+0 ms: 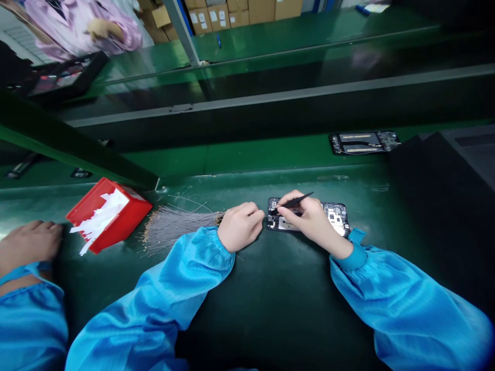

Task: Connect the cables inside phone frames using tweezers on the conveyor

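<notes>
Green desk [270,288] is carrying an opened phone [336,216] at twelve o'clock, where the right hand [309,221] is pinching tweezers [296,201] (left hand [242,225] curled alongside, seemingly empty), risking a slip scratching components.

No text can be read; the white labels on the far cardboard boxes [216,16] are too small.

One camera only, worn on the person's head, looking forward and steeply down over the green bench [270,309]. It sits close above both blue sleeves at the near edge; farther off the view reaches a conveyor and stacked cartons [216,18].
</notes>
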Tool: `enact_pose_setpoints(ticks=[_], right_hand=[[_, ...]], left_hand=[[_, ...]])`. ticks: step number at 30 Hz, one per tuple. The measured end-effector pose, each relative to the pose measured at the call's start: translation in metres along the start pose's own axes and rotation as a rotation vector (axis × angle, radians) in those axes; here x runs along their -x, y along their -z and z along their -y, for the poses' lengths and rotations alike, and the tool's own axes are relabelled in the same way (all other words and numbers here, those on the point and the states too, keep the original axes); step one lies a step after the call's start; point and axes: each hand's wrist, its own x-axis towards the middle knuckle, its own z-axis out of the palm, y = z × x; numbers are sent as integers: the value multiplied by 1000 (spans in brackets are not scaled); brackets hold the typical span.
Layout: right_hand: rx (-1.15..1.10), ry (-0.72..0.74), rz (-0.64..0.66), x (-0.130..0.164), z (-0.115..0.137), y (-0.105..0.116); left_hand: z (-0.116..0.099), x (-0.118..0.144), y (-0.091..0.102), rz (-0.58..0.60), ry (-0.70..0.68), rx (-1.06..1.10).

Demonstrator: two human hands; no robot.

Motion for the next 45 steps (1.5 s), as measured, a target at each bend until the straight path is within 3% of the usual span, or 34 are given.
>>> enact_pose_setpoints(ticks=[20,28,36,42,45], right_hand=[[81,36,15,0,-1,0],[249,274,131,6,5,-3],[370,369,156,7,2,-9],[122,252,-58,10,-7,-3],[94,164,-24,8,-6,-1]], left_hand=[[-1,-1,1,13,-20,-31],[-1,-3,3,44,-20,-17],[-1,-4,5,55,12,45],[1,-5,5,94,73,108],[1,-5,4,94,79,112]])
